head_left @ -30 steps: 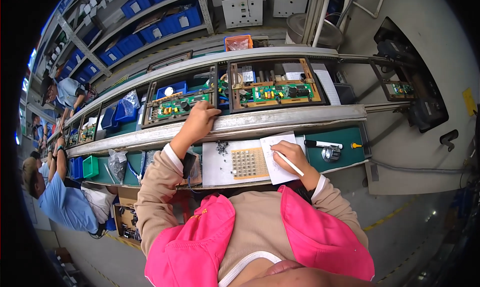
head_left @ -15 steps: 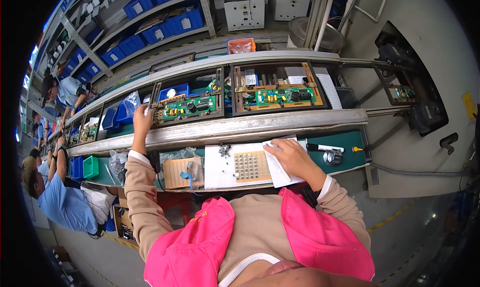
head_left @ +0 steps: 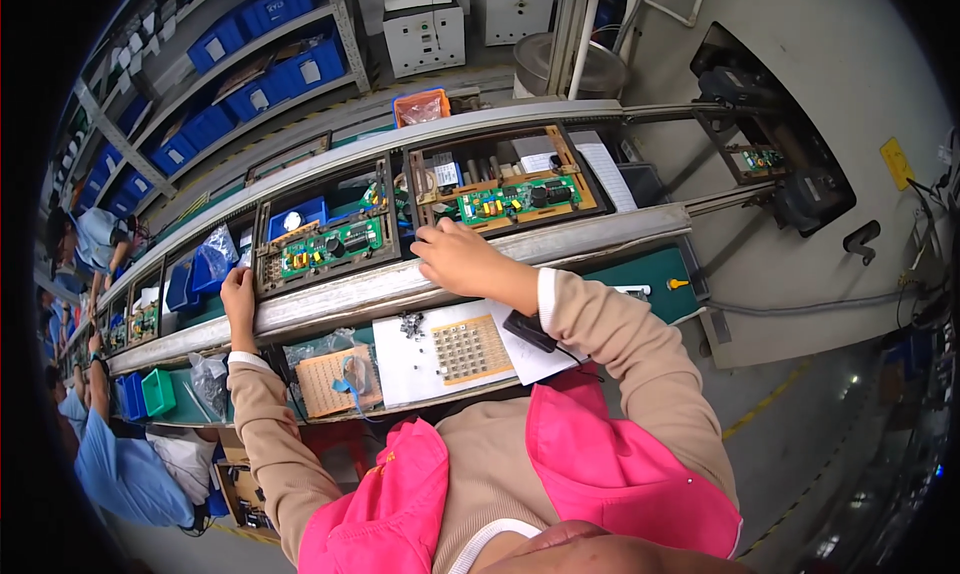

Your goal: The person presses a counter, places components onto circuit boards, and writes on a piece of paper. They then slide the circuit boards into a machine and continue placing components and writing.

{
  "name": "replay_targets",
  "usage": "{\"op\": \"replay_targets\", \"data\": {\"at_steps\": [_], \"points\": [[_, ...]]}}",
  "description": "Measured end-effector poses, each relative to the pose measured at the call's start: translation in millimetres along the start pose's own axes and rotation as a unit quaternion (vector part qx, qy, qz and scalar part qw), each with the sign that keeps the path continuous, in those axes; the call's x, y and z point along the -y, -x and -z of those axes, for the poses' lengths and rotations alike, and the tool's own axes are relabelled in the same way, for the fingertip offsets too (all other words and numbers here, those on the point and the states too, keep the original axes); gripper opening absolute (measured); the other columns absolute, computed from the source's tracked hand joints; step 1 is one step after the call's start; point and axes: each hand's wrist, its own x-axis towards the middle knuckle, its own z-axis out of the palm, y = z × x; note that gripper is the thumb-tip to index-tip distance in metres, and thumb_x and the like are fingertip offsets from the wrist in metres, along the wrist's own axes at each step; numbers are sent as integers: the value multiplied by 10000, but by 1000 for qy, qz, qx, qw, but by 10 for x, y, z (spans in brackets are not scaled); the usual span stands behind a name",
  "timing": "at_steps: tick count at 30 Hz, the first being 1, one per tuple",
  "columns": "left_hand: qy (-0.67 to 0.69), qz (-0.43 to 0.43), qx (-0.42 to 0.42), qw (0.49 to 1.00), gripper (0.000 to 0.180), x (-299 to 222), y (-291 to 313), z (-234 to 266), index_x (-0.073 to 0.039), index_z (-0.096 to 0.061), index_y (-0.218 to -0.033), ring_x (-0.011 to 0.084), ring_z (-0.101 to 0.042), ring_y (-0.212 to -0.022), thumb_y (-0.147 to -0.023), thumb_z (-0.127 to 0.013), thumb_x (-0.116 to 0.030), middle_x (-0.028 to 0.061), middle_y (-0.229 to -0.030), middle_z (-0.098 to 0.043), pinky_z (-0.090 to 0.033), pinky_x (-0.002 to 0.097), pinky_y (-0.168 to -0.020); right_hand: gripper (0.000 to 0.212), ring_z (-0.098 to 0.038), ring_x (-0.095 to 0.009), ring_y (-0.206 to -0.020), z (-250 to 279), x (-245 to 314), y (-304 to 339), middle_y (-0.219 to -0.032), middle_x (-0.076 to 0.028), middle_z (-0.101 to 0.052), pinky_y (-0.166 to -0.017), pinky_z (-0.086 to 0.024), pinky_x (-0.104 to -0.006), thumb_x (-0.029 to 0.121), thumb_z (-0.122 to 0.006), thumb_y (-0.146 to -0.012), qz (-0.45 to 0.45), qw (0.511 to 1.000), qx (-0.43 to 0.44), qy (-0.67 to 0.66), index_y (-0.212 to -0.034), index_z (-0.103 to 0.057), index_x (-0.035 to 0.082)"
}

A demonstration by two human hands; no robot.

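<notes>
My left hand (head_left: 238, 299) is closed at the lower left corner of a dark carrier frame (head_left: 262, 214) on the conveyor rails. That frame bears a green circuit board (head_left: 335, 246) with yellow and black parts. Farther right, my right hand (head_left: 465, 259) has its fingers drawn together by the lower left corner of a second carrier frame (head_left: 590, 164). What its fingertips hold, if anything, is hidden. Another green circuit board (head_left: 515, 202) sits in this second frame, just beyond my right hand.
In front of me, a perforated board with small parts (head_left: 470, 352) lies on white paper (head_left: 400, 364). Beside it are loose dark components (head_left: 411, 324) and a tan board (head_left: 335, 382). Green and blue bins (head_left: 157, 392) stand left. Co-workers in blue (head_left: 130, 454) work along the line.
My right hand has left the white paper and moved up to the second carrier frame. My left hand stays by the first frame, now lower at its corner. The view has shifted.
</notes>
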Motion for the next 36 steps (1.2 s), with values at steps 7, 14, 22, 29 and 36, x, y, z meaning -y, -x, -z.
{"op": "replay_targets", "data": {"at_steps": [7, 14, 22, 29, 36], "points": [[-21, -18, -16, 999, 208, -100, -5, -5, 31, -639, -900, 218, -614, -687, -855, -593, -167, 160, -767, -651, -472, 323, -676, 201, -576, -307, -980, -47, -191, 76, -1022, -117, -593, -833, -473, -421, 136, -577, -792, 12, 997, -69, -20, -950, -637, 29], [-41, -14, -11, 999, 213, -96, 21, -9, 30, -637, -890, 230, -617, -685, -854, -594, -175, 167, -766, -650, -471, 332, -671, 78, -604, -317, -884, 783, -1357, 605, -841, -128, -645, -763, -483, -402, 34, -617, -708, -160, 967, -198, 7, -770, -660, 14], [-44, -4, -8, 999, 218, -120, 28, -12, 27, -638, -887, 244, -626, -688, -852, -597, -184, 168, -770, -653, -474, 337, -670, 110, -573, -275, -910, 563, -1690, 786, -859, -92, -642, -835, -446, -393, 59, -692, -685, -130, 980, -149, -10, -793, -693, 41], [-47, -2, -16, 999, 217, -151, 74, -14, 16, -644, -892, 267, -640, -706, -847, -600, -191, 174, -787, -659, -481, 349, -675, 131, -582, -301, -901, 644, -1560, 765, -864, -115, -640, -816, -453, -391, 54, -665, -695, -130, 975, -175, 32, -820, -674, 17], [-58, 2, -25, 998, 233, -200, 76, -6, 9, -652, -896, 281, -649, -718, -832, -605, -210, 176, -785, -662, -485, 360, -677, 166, -588, -318, -911, 455, -635, 325, -939, -132, -624, -808, -462, -413, 80, -587, -744, -40, 984, -138, -106, -884, -652, 17]]}}
